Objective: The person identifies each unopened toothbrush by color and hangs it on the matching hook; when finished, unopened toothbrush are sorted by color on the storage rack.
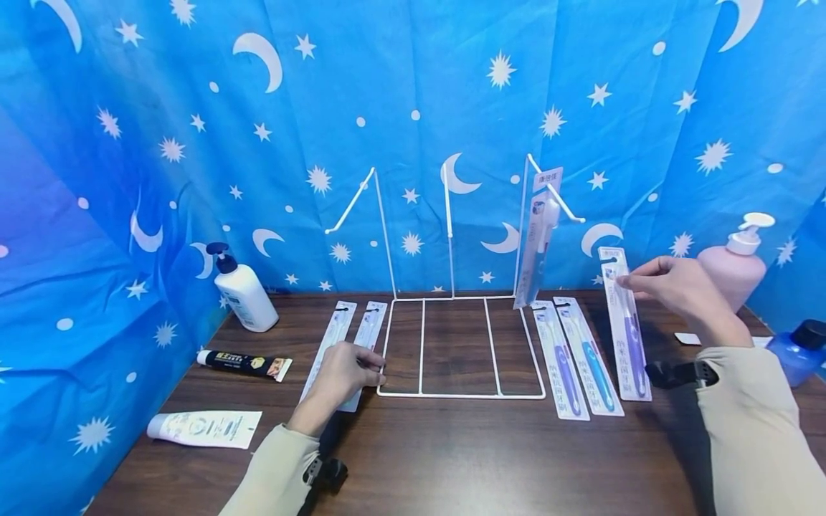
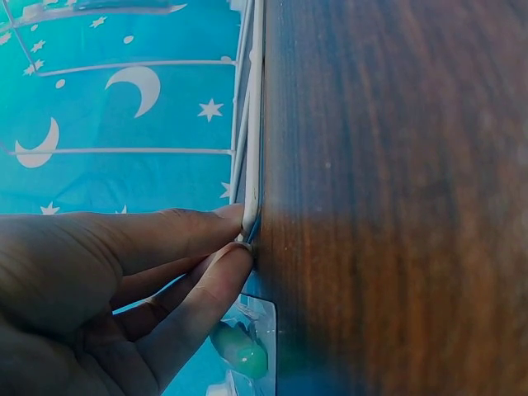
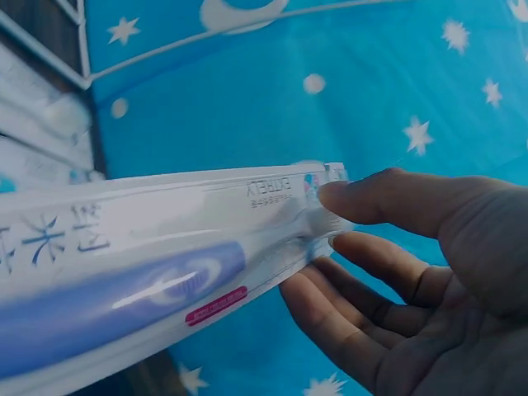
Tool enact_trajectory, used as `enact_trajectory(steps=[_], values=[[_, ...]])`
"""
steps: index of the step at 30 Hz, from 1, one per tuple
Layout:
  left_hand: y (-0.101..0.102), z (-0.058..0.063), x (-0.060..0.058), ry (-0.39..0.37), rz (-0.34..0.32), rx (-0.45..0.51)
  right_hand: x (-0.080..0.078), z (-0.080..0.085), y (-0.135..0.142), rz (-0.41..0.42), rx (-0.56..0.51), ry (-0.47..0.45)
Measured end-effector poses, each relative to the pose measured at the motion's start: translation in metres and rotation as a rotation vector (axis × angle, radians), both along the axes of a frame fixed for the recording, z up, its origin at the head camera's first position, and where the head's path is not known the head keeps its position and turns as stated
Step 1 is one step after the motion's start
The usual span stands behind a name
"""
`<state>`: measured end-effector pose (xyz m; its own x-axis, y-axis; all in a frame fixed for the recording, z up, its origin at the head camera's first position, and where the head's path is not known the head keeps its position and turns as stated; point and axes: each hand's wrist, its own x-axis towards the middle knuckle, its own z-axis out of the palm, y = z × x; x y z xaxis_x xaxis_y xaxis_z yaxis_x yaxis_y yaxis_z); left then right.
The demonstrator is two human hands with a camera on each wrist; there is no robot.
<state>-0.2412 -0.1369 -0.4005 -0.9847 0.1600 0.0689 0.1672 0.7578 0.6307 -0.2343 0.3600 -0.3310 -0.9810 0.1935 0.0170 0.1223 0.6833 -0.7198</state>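
Observation:
A white wire rack [image 1: 461,395] with three upright hooked arms stands on the wooden table. My left hand [image 1: 338,369] pinches its front left corner between thumb and fingers, close up in the left wrist view. Over on the right, my right hand [image 1: 684,290] holds a packaged purple toothbrush [image 1: 634,344] near its top, the pack tilted up. Another packaged toothbrush [image 1: 537,236] hangs from the rack's right hook. Beside the rack's right side lie a purple toothbrush pack [image 1: 565,373] and a blue one [image 1: 595,369]. Two more packs [image 1: 369,330] lie to its left, partly behind my left hand.
At the left are a white pump bottle [image 1: 252,297], a black toothpaste tube [image 1: 241,363] and a white tube [image 1: 206,428]. A pink pump bottle [image 1: 732,269] and a blue bottle [image 1: 796,358] stand far right. A blue patterned curtain [image 1: 413,86] hangs behind.

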Motion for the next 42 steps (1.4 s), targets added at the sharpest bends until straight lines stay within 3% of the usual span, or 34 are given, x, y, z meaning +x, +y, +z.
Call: enact_trajectory(steps=[8, 19, 24, 29, 35, 38, 42], values=[[-0.001, 0.000, 0.000, 0.006, 0.002, -0.007, 0.012, 0.028, -0.015, -0.025, 0.010, 0.212], [0.001, 0.001, -0.001, 0.031, -0.016, -0.002, 0.041, 0.059, -0.038, -0.134, -0.058, 0.344], [0.000, 0.002, -0.001, 0.025, -0.014, 0.004, 0.054, 0.070, -0.050, -0.096, -0.154, 0.435], [-0.002, 0.000, 0.000, 0.021, -0.013, -0.004, 0.070, 0.082, -0.070, -0.054, -0.172, 0.509], [-0.002, -0.001, 0.001, 0.020, -0.020, 0.000, 0.096, 0.103, -0.098, 0.015, -0.251, 0.647], [-0.001, 0.000, 0.001, 0.017, -0.024, 0.006, 0.111, 0.113, -0.116, 0.050, -0.246, 0.710], [0.000, 0.002, 0.000, 0.008, -0.015, 0.004, 0.125, 0.122, -0.144, 0.081, -0.176, 0.721]])
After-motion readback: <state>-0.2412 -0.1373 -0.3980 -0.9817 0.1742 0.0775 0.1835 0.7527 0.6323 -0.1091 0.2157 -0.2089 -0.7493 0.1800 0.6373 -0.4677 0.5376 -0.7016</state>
